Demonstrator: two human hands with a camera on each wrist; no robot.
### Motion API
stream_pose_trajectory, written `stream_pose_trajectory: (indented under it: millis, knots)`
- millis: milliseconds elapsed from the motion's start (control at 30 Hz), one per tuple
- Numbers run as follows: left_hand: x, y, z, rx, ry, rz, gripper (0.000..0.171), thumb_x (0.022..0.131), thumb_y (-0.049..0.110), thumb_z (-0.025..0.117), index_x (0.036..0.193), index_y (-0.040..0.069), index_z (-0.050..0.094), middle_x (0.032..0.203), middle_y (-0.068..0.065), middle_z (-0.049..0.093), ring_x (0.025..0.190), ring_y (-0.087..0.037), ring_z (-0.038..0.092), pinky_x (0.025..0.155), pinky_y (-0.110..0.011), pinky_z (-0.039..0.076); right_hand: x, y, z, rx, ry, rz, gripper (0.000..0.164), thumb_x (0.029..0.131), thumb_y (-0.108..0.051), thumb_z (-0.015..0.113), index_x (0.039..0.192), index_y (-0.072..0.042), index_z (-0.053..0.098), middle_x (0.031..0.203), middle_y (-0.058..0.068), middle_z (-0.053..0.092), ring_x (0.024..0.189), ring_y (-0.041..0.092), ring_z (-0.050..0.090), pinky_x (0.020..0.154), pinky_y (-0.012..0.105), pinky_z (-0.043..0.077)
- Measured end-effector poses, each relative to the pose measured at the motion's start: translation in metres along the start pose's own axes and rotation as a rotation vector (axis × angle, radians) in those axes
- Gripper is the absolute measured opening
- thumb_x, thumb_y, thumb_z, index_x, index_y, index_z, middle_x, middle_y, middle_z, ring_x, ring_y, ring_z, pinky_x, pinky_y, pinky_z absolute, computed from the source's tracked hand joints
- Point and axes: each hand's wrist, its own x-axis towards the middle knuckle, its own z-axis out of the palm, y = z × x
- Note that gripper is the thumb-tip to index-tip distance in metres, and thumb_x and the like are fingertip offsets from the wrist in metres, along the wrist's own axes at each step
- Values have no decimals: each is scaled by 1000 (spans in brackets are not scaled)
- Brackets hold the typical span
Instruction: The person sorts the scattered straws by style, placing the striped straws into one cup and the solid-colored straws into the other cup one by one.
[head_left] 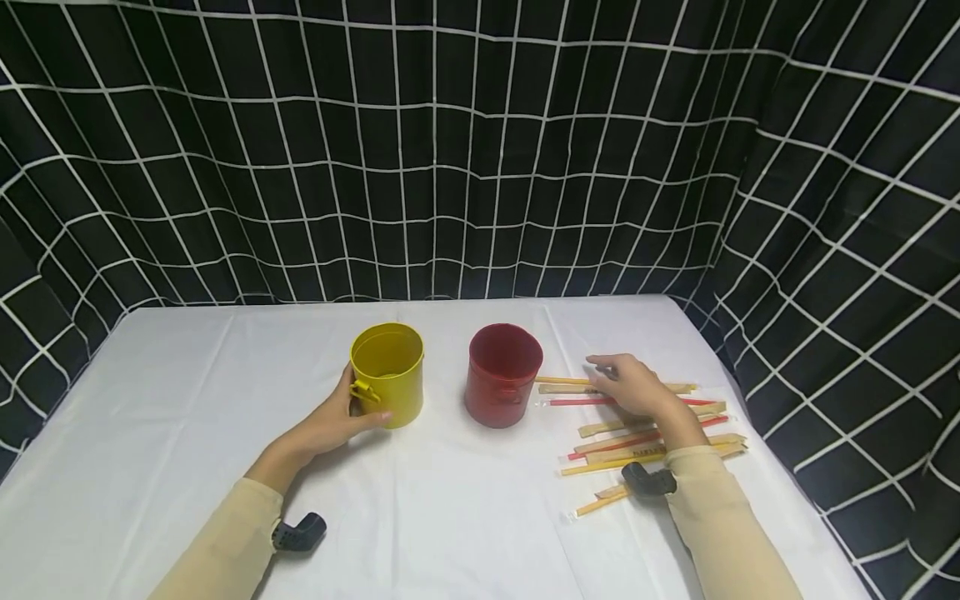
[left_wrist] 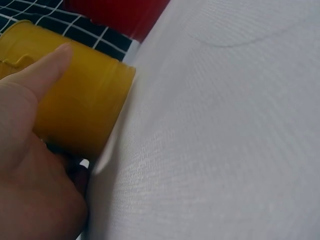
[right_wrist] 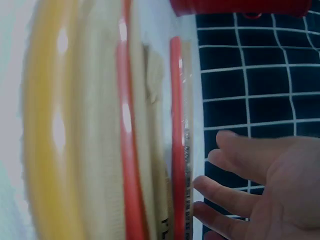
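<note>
My left hand [head_left: 335,427] grips a small yellow bucket [head_left: 405,390] standing upright on the table. In the left wrist view the thumb lies along the wall of the yellow bucket [left_wrist: 87,100]; the other fingers are mostly hidden. To its right stands a red bucket [head_left: 497,392], apart from both hands. Over the far end of a spread of straws and paper-wrapped sticks hovers my right hand [head_left: 633,387], its fingers loosely extended with nothing in them. Red straws [head_left: 577,402], yellow straws [head_left: 592,469] and paper-wrapped sticks [head_left: 596,430] lie there roughly side by side.
A white cloth covers the table [head_left: 465,517]. Behind it and along the right hangs a black curtain [head_left: 480,150] with a white grid. Each sleeve carries a dark wrist device [head_left: 300,533]. The right forearm passes over the near ends of several sticks.
</note>
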Motion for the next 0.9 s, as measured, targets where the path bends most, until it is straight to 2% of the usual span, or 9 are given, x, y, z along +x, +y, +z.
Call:
stream_pose_trajectory:
  millis: [133, 300, 667, 900]
  knots:
    - [-1, -2, 0, 0, 6, -3, 113, 90, 39, 75, 162, 30, -11, 173, -10, -2, 159, -36, -6, 125, -66, -5, 0, 5, 5, -52, 30, 42, 42, 101, -20, 58, 141, -5, 59, 143, 28, 56, 133, 47, 52, 113, 68, 36]
    - [-5, -2, 2, 12, 11, -1, 109, 92, 38, 74, 163, 27, -8, 173, -12, -1, 159, -37, -5, 126, -66, -4, -1, 9, 11, -62, 49, 58, 33, 98, -13, 62, 130, -6, 68, 128, 25, 65, 109, 37, 62, 100, 59, 49]
    - [-5, -1, 3, 55, 28, 24, 103, 92, 33, 74, 163, 12, 3, 171, -17, 10, 159, -38, 2, 128, -61, 0, -3, 5, 9, -88, 72, 44, 21, 94, -8, 66, 114, -6, 73, 112, 18, 71, 104, 33, 63, 99, 57, 49]
    - [-5, 1, 2, 54, 33, 36, 101, 92, 32, 74, 163, 11, 4, 171, -18, 12, 159, -38, 4, 128, -61, 1, -3, 0, 3, -93, 62, 44, 9, 92, -6, 67, 98, -7, 74, 95, 11, 69, 89, 26, 59, 83, 45, 50]
